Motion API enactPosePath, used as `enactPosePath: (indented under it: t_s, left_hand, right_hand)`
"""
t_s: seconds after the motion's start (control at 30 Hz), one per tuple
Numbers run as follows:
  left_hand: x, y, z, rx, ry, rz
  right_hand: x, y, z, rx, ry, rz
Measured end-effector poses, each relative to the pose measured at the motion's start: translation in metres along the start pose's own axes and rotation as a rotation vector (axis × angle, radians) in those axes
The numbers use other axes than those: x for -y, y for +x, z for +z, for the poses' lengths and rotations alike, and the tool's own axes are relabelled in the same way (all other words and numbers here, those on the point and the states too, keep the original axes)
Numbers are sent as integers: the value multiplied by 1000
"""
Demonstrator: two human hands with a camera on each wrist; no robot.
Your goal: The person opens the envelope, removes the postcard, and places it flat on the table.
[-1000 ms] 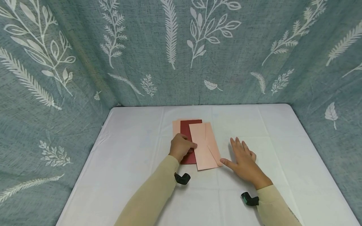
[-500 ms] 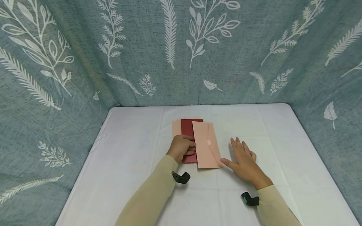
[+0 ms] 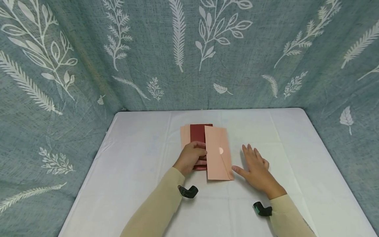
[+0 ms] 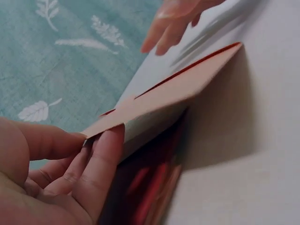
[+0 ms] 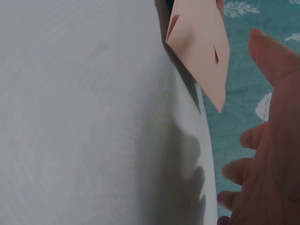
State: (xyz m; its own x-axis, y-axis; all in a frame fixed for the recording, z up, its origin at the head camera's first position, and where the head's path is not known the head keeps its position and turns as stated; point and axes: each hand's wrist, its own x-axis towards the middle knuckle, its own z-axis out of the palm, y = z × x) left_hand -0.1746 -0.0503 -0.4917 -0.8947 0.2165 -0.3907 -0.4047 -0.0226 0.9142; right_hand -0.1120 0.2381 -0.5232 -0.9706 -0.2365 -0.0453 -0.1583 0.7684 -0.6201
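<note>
A pale pink envelope (image 3: 217,154) with its flap side up is pinched at its left edge by my left hand (image 3: 190,156). In the left wrist view the thumb lies on top of the envelope (image 4: 173,86) and the fingers are beneath; it is tilted up off what lies below. Under it, a dark red envelope-like piece (image 3: 197,131) rests on more pale pink paper pieces (image 3: 185,135), partly hidden by the hand. My right hand (image 3: 256,169) hovers to the right, fingers extended, its thumb near the envelope's lower right corner. In the right wrist view a gap shows between them.
A white-covered table (image 3: 142,141) carries all of this. Behind it and at both sides hangs a green-blue curtain (image 3: 165,49) with white leaf prints. A small black device (image 3: 188,192) sits on the left wrist, another black device (image 3: 262,209) on the right.
My left hand has drawn the pale pink envelope slightly right and turned it straighter, and its round seal has come into view. The right hand has hardly moved.
</note>
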Motion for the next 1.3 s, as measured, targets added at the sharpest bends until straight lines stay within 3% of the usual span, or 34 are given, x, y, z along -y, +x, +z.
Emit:
enactPosePath:
  t_s: [0.27,0.7,0.87,1.0,1.07,1.17,1.3]
  left_hand:
    - [18,-18,11,49,-32,38]
    - [33,-47,12,29,-36,18]
    - [38,-55,12,34,-40,38]
    - [42,-57,13,-3,-19,57]
    - [42,-57,13,-42,40,70]
    - [41,-59,13,-106,211,126]
    - [37,-61,12,-173,543,317]
  right_hand:
    - [5,-5,3,0,4,18]
    - [13,-17,16,-11,20,-39]
    - [19,-21,18,-12,25,-56]
    - [19,-22,22,-15,16,-74]
    - [20,-23,25,-14,18,-83]
    - [23,-23,26,-11,24,-94]
    - [27,-24,27,-6,31,-104]
